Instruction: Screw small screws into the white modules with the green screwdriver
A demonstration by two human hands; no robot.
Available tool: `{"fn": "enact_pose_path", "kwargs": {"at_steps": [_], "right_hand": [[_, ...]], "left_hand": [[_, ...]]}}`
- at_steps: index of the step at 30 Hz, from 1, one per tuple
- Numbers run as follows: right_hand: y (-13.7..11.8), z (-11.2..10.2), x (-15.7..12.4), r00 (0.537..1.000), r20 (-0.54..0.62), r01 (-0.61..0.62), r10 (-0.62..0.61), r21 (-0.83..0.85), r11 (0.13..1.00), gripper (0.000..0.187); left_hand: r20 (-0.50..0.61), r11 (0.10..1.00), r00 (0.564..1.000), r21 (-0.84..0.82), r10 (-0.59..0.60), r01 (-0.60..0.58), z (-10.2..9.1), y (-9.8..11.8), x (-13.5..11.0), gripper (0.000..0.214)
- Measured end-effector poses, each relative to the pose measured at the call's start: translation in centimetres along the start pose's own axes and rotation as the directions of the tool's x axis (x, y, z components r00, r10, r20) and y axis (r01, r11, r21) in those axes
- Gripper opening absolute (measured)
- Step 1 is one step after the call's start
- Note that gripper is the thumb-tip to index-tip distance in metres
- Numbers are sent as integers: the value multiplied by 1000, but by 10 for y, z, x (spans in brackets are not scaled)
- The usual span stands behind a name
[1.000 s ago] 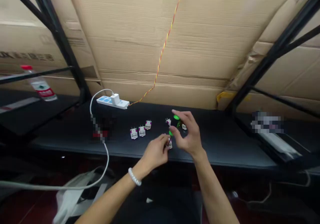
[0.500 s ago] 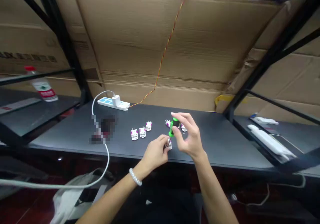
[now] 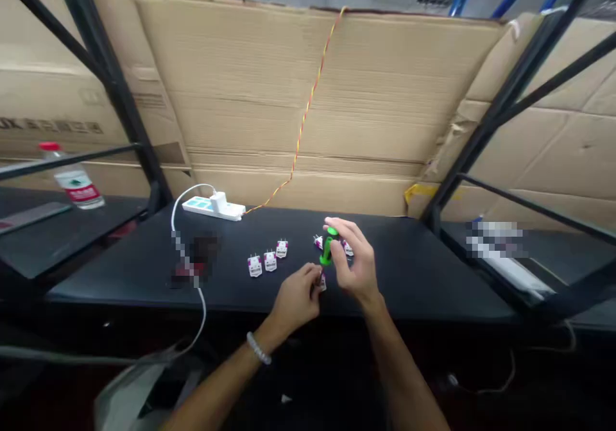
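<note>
Head view: hands (image 3: pixel 355 265) at a cylindrical green-and-black screwdriver handle (image 3: pixel 328 248)

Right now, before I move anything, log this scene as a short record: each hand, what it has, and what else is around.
Left hand: pinches a small white module; beaded bracelet on the wrist
Right hand: holds a green-handled screwdriver, pointing down toward that module
Nearby: five more white modules on the black bench
Rest: white power strip with charger; red-and-yellow wire on cardboard; red-capped water bottle
</note>
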State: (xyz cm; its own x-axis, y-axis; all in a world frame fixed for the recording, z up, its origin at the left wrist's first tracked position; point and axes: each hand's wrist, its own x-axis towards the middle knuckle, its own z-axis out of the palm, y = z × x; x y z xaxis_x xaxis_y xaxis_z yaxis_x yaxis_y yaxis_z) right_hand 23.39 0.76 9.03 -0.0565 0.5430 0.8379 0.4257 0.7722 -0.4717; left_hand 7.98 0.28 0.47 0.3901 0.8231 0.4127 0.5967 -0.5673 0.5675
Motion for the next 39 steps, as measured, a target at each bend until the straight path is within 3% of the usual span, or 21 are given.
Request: {"fn": "enact_pose_path", "kwargs": {"at_steps": [3,8,10,16,24,31,35,39], "right_hand": [[-2,1,0,998,28,-66,64,112,992,33],[-6,8,4,994,-108,-43,31,-114,993,23],[-7,10,6,994,-113,-26,10,-140,990,25],[-8,7,8,998,-47,-38,37,-27,999,35],[-16,15,9,989,-110,-101,100,-4,995,27],[-14,21,6,976,-204,-57,78,104,993,29],[-7,25,5,964,-264,-25,22,-8,1000,19],[-5,19,5,980,-199,26,-24,7,1000,27]], "left_hand": [[10,1000,1000,-2,-6,6,-1,0,1,21],[0,997,1000,-71,-3,3,-2,-1,2,24],[-2,996,1000,-85,1,-1,-2,-1,2,26],[-7,998,1000,-60,13,-13,-1,-2,2,26],[-17,999,1000,-31,26,-26,3,-6,1,29],[1,1000,1000,-17,16,-16,2,-6,3,27],[13,1000,1000,-4,5,-5,3,-6,2,27],[2,1000,1000,-13,20,-20,3,-7,2,30]]}}
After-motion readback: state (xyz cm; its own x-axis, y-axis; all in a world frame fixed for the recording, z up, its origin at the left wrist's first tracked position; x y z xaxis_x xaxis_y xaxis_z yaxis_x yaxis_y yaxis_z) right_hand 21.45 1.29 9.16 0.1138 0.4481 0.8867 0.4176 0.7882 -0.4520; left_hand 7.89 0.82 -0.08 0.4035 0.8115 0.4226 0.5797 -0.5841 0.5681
